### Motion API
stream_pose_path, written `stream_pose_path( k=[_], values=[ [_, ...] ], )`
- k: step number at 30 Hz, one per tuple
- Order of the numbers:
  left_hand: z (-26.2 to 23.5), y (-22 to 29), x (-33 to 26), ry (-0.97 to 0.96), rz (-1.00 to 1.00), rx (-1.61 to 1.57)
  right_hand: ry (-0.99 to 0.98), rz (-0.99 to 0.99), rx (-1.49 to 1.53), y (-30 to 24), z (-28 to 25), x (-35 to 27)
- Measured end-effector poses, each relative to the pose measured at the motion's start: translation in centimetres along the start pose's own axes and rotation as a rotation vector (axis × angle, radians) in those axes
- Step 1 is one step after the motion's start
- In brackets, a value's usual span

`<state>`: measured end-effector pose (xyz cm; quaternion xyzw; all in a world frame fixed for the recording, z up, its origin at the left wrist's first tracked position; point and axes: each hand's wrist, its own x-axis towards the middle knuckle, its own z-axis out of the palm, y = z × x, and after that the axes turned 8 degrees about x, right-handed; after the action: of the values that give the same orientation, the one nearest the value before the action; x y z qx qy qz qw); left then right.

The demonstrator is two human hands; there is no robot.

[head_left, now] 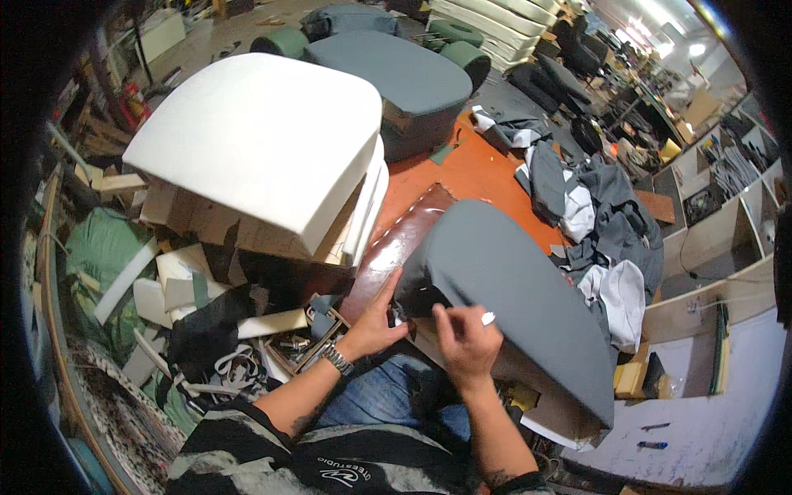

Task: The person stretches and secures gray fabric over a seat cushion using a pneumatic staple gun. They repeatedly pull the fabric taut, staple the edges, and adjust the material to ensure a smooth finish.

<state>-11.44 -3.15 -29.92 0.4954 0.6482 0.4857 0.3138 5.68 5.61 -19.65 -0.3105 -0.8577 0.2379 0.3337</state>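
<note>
1. at the lower centre of the head view, both hands work the near corner of a grey upholstered cushion panel that rests tilted against the person's lap and over a brown leather-look piece.
2. left hand, watch on the wrist, is spread with fingers pressed on the dark fabric fold at the panel's corner.
3. right hand is curled, pinching a small white thing between thumb and fingers; can't tell what it is.
4. handling guess: the panel looks bulky but fairly light, foam over a stiff board, its fabric soft and stretchy, not slippery, not fragile. best hold looks to be the hard underside edge, or the loose fabric at the corner for pulling tight.
5. nearby: white foam slab on the left, grey fabric pile on the orange counter.
</note>
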Motion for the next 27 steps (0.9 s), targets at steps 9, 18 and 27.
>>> stream_pose_path(
  k=[9,18,27],
  values=[
    [4.1,0.0,-1.6,0.417,-0.017,0.122,-0.153,0.188,-0.378,-2.2,1.9,-4.4],
    [4.1,2.1,-2.1,0.447,0.022,0.267,-0.256,0.398,-0.328,-0.8,1.2,-1.0],
    [3.8,3.1,0.6,0.737,0.320,0.266,-0.240,0.071,0.373,-6.6,1.2,1.8]
  ],
)
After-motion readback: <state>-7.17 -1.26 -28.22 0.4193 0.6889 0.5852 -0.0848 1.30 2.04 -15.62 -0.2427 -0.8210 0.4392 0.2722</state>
